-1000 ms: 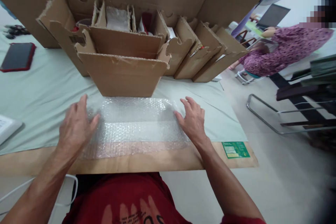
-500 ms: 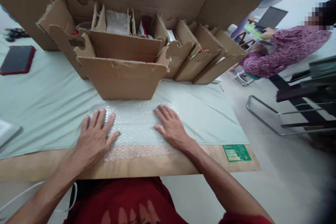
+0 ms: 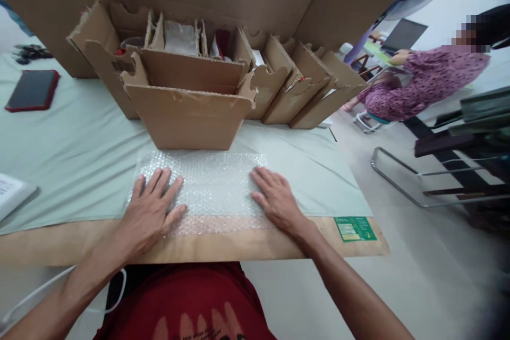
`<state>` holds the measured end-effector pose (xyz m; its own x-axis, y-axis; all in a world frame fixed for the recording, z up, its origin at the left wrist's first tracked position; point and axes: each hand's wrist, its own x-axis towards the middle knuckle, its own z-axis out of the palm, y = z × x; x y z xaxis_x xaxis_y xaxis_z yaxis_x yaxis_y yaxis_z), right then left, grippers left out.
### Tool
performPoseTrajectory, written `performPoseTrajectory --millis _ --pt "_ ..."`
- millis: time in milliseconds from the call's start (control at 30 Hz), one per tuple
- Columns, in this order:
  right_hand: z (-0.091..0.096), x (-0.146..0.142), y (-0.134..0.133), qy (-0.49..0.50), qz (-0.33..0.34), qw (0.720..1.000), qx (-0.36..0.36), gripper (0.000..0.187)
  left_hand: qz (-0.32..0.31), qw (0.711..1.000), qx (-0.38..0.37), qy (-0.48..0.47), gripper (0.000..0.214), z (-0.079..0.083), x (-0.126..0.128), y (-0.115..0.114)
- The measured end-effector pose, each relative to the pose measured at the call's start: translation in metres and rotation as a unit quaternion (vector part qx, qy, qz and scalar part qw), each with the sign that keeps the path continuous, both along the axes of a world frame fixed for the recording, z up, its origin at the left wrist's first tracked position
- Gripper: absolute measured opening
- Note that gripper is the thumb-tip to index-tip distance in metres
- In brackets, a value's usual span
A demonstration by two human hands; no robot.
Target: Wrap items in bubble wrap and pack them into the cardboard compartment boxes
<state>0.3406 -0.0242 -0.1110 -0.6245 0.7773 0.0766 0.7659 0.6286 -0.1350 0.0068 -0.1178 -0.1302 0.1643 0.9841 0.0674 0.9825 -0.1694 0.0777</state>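
A sheet of clear bubble wrap (image 3: 211,183) lies flat on the table's near edge, partly on the pale green cloth (image 3: 67,159) and partly on bare wood. My left hand (image 3: 151,210) rests palm down on its left end, fingers spread. My right hand (image 3: 274,199) lies flat on its right end, fingers stretched out. Neither hand holds anything. Just beyond the sheet stands an open cardboard box (image 3: 187,117).
Behind the front box stand several more cardboard trays (image 3: 303,85) before a tall cardboard wall. A phone in a red case (image 3: 32,90) lies far left, a white object (image 3: 11,194) at the left edge. A green sticker (image 3: 354,228) marks the table corner. A seated person (image 3: 422,82) works at right.
My hands moved from the sheet's side edges onto its top and pressed it flat. Then they slid slightly outward and toward me.
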Motion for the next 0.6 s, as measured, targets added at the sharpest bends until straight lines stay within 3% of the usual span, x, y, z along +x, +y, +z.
performPoseTrajectory --millis 67,133,233,300,433,500,600 --pt "0.009 0.026 -0.006 0.027 -0.023 0.999 0.005 0.046 -0.016 1.0 0.016 -0.011 0.062 0.002 -0.009 -0.011" --pt "0.019 0.041 -0.019 0.051 0.031 0.998 -0.017 0.049 -0.056 0.998 0.023 -0.033 0.065 0.005 -0.011 -0.02" --pt "0.022 0.033 -0.044 0.051 0.12 0.99 -0.046 0.051 -0.111 0.992 -0.001 -0.065 0.071 0.01 -0.002 -0.026" --pt "0.013 0.018 -0.054 0.056 0.137 0.989 -0.013 0.036 -0.121 0.99 -0.017 -0.071 0.073 0.012 0.006 -0.027" --pt "-0.001 0.0 -0.05 0.123 0.139 0.98 0.073 0.031 -0.116 0.991 -0.026 -0.058 0.07 0.014 0.007 -0.029" --pt "0.006 0.001 -0.042 0.163 0.129 0.976 0.071 0.026 -0.108 0.992 -0.021 -0.066 0.061 0.015 -0.002 -0.031" --pt "0.031 0.007 -0.03 0.192 0.102 0.975 0.037 0.018 -0.066 0.992 0.004 -0.111 0.045 0.022 -0.022 -0.033"
